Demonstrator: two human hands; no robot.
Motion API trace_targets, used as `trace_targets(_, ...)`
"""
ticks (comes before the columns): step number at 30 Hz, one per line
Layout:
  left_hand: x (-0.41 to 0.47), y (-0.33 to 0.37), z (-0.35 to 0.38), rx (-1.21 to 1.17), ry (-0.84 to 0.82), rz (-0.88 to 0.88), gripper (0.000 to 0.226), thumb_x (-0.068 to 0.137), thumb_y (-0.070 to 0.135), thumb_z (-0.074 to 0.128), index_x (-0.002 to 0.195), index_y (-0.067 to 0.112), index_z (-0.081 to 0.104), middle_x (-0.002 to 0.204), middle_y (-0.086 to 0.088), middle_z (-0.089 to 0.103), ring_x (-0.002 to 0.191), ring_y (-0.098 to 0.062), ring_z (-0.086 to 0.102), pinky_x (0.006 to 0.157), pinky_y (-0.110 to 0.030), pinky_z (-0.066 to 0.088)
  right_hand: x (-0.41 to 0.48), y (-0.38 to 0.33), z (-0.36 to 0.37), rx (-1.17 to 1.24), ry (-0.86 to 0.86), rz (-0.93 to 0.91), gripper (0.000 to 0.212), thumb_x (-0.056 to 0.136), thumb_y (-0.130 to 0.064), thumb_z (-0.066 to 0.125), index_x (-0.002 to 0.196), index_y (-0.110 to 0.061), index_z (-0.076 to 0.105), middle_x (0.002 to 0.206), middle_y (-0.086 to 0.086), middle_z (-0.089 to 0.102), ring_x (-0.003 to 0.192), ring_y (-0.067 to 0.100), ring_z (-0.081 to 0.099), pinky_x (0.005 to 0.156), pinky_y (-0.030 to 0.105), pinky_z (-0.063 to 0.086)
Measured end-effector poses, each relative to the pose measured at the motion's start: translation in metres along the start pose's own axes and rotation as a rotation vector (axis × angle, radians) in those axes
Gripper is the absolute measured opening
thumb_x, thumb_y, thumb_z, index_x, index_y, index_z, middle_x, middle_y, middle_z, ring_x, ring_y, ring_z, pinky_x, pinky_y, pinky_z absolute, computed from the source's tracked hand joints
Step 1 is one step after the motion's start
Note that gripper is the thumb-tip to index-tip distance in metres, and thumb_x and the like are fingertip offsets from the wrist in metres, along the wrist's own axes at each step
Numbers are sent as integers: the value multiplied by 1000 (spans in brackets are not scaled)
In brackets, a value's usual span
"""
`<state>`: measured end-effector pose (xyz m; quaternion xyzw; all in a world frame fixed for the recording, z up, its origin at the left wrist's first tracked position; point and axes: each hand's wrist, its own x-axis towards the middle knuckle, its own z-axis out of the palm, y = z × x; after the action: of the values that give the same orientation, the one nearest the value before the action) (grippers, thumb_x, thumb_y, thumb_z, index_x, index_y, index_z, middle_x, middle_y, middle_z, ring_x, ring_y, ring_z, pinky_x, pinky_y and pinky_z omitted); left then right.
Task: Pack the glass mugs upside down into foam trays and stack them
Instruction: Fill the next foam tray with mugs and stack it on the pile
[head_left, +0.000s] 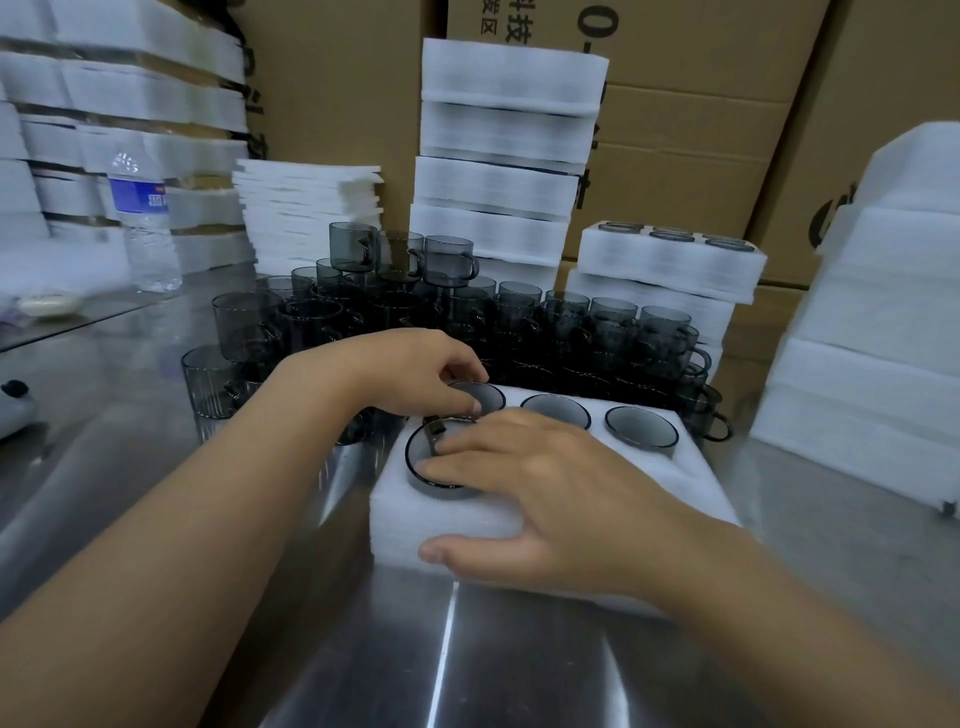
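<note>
A white foam tray (691, 480) lies on the steel table in front of me. Smoky grey glass mugs sit upside down in its holes: two in the back row, middle (556, 409) and right (641, 428). My left hand (415, 371) curls its fingers over the back-left mug (485, 396), touching its base. My right hand (540, 488) lies flat with straight fingers pressing the front-left mug (423, 475) down; its thumb rests on the tray's front edge. Behind the tray stands a pile of loose grey mugs (519, 322), some stacked.
Stacks of packed foam trays (498, 156) rise behind the mugs, another (670, 260) with mug bases showing at right, more (878, 322) at far right. Flat foam sheets (306, 208) and a water bottle (145, 223) stand left. Cardboard boxes (691, 104) line the back.
</note>
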<state>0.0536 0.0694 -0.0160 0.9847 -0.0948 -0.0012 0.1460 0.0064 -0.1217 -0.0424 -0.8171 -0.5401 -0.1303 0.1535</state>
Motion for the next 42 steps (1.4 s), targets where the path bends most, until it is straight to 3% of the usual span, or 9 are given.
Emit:
trace_targets(3,-1,2,1,-20,-22,-7,38,90,41,56,127,32,54,123,10,58,112,-10,53,99,-32,43,2,2,-2,141,100,116,50,83,-59,53,126,-34,59,122,-20,56,111,-3,50,94,22,43)
trace_targets(7,-1,4,3,6,-30,-7,34,89,44,54,122,33,55,118,8,58,113,-13,45,98,-37,42,3,4,-3,174,224,232,31,88,-39,62,116,-26,66,104,-13,61,99,3,53,86,23,42)
trace_targets(9,0,5,5,27,-22,-18,35,92,43,52,125,33,54,118,7,57,115,-14,37,100,-39,39,4,5,-4,179,220,286,24,88,-32,63,109,-24,70,95,-10,65,95,6,54,86,25,41)
trace_targets(14,1,8,8,55,-12,-39,35,95,38,47,130,33,50,121,4,55,119,-15,32,102,-39,36,6,7,-3,134,135,339,23,89,-34,60,105,-26,73,98,-9,66,99,12,52,90,30,40)
trace_targets(19,1,7,9,61,-13,-46,34,95,40,48,129,35,49,121,6,55,120,-13,31,98,-34,36,6,11,-2,232,90,391,23,84,-40,63,102,-27,69,91,-19,50,97,1,46,85,18,36)
trace_targets(31,3,7,11,31,10,-59,36,93,42,52,129,35,51,116,6,58,120,-12,31,97,-33,36,9,12,-7,164,-64,386,59,66,-69,63,114,-34,65,97,-17,47,101,4,43,88,23,37)
trace_targets(34,3,7,11,33,16,-50,35,94,42,51,128,34,51,115,5,58,120,-12,31,95,-31,35,12,10,-7,174,-62,421,56,65,-68,65,110,-35,65,93,-17,45,100,7,45,88,26,39)
trace_targets(38,3,9,11,50,11,-47,33,95,40,49,128,34,51,117,3,57,121,-13,31,99,-34,37,14,8,-6,242,-88,479,53,63,-69,65,106,-39,60,96,-20,44,108,8,43,101,31,36)
trace_targets(42,2,18,3,195,-41,-44,36,96,39,48,131,35,48,114,6,55,115,-12,38,94,-32,39,13,9,-5,257,-96,484,51,59,-74,61,101,-45,54,97,-24,42,111,7,39,103,34,35)
